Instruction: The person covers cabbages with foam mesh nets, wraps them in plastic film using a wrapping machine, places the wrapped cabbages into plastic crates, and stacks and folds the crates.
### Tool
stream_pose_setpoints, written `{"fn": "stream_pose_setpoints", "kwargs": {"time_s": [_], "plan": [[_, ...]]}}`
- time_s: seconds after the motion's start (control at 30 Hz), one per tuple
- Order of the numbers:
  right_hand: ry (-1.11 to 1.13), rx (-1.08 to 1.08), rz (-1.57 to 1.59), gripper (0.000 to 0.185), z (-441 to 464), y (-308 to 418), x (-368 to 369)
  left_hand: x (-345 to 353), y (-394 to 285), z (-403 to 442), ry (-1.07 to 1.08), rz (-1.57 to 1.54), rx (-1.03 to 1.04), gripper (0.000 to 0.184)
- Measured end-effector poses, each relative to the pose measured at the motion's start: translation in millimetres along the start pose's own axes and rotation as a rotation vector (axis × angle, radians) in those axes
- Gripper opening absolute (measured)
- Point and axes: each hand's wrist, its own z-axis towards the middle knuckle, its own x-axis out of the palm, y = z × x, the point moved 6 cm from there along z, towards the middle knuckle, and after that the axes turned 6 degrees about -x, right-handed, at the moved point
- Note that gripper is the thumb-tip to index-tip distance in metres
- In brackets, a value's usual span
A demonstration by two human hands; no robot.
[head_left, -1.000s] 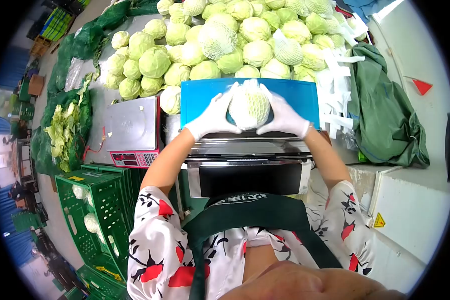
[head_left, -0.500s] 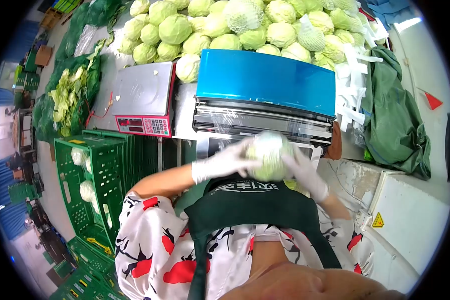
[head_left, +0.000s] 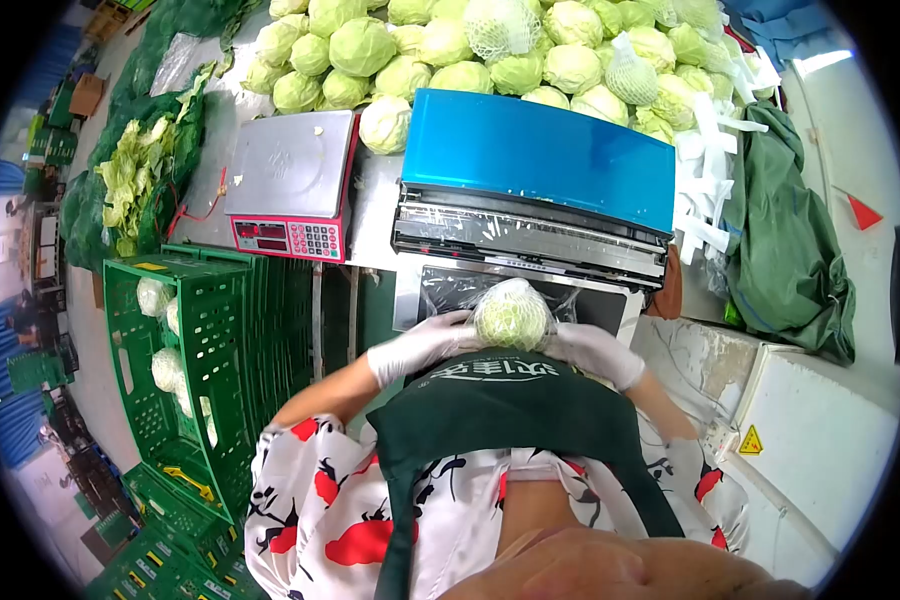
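Note:
A pale green cabbage (head_left: 511, 318) with a white mesh net and shiny clear film about it sits low in front of my apron, at the near side of the wrapping machine's dark plate (head_left: 595, 312). My left hand (head_left: 428, 347), in a white glove, is closed against its left side. On the right side, my gloved right hand (head_left: 598, 354) is closed in the same way; some fingertips of both hands are hidden. Clear film (head_left: 450, 288) spreads over the plate around the cabbage. Behind it stands the blue cover (head_left: 540, 150) of the wrapping machine.
A pile of cabbages (head_left: 450, 40) lies at the back. To the left are a red-edged scale (head_left: 290, 165) and green crates (head_left: 225, 330), one holding netted cabbages. White foam nets (head_left: 705, 180) and a green cloth (head_left: 790, 250) lie at the right.
The cabbage has come down from above the plate's edge, slightly leftward, and is no longer blurred. Both hands moved lower along its sides. Film now shows spread over the plate.

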Motion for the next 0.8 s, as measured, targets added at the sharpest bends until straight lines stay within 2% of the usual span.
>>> {"fn": "stream_pose_setpoints", "kwargs": {"time_s": [0.03,0.07,0.1,0.13,0.17,0.23,0.27,0.3,0.33,0.37,0.4,0.43,0.47,0.5,0.53,0.6,0.63,0.7,0.73,0.8], "plan": [[-0.044,-0.07,-0.265,0.037,-12.1,0.2,-2.0,-7.2,10.5,-5.6,-0.095,0.093,0.087,0.058],[-0.197,-0.162,-0.404,0.031,-19.0,-6.3,-3.1,-14.4,16.8,-9.6,-0.203,0.313,0.352,0.056],[-0.352,-0.251,-0.54,0.025,-23.5,-20.8,-2.6,-11.4,7.4,-21.6,-0.426,0.979,0.459,0.048],[-0.501,-0.682,-0.837,0.023,-28.3,-29.5,0.1,-8.8,-0.4,-31.2,-0.511,1.102,0.689,0.044],[-0.539,-0.622,-0.813,0.023,-32.2,-29.2,-4.7,-4.2,-5.1,-41.4,-0.593,1.217,0.926,0.041],[-0.614,-0.5,-0.762,0.023,-42.5,-18.8,-12.8,-16.7,-7.4,-37.8,-0.501,0.279,0.427,0.036],[-0.67,-0.405,-0.531,0.015,-45.7,-25.9,-30.2,-17.0,-21.1,-42.8,-0.559,0.182,0.445,0.035],[-0.747,-0.327,-0.271,0.01,-50.3,-34.0,-46.9,-23.2,-33.4,-48.6,-0.613,0.218,0.51,0.034],[-0.84,-0.269,-0.02,0.009,-56.4,-34.2,-58.2,-34.2,-27.8,-47.5,-0.542,0.06,0.462,0.032],[-0.814,-0.213,0.213,0.022,-61.6,-33.2,-54.4,-43.2,-19.3,-46.8,-0.472,-0.099,0.409,0.031],[-0.757,-0.213,0.046,0.02,-57.2,-37.3,-52.0,-45.1,-7.9,-50.8,-0.492,-0.102,0.208,0.029],[-0.692,-0.202,-0.116,0.018,-54.4,-42.0,-45.4,-47.8,4.6,-40.7,-0.66,-0.469,0.197,0.029],[-0.594,-0.297,-0.127,0.022,-50.2,-48.0,-25.3,-46.3,12.3,-44.2,-0.61,-0.499,0.096,0.029],[-0.449,-0.256,-0.046,0.048,-42.2,-42.3,1.7,-46.1,21.7,-52.0,-0.564,-0.53,-0.009,0.029],[-0.387,-0.41,-0.34,0.069,-29.2,-41.8,18.3,-50.5,33.5,-50.5,-0.467,-0.521,-0.004,0.03],[-0.302,-0.66,-0.522,0.083,-9.2,-33.0,47.6,-38.9,36.9,-53.6,-0.343,-0.517,-0.017,0.03],[-0.327,-0.679,-0.436,0.079,-1.0,-32.1,55.8,-32.0,31.2,-56.1,-0.338,-0.503,-0.02,0.03],[-0.374,-0.673,-0.503,0.056,7.2,-26.9,60.2,-33.0,29.9,-51.5,-0.425,-0.525,-0.037,0.031],[-0.412,-0.714,-0.576,0.026,9.8,-28.2,62.1,-32.0,29.1,-53.4,-0.387,-0.539,-0.027,0.031],[-0.381,-0.413,-0.094,0.016,10.2,-40.3,55.4,-33.1,26.6,-60.4,-0.307,-0.565,-0.008,0.031]]}}
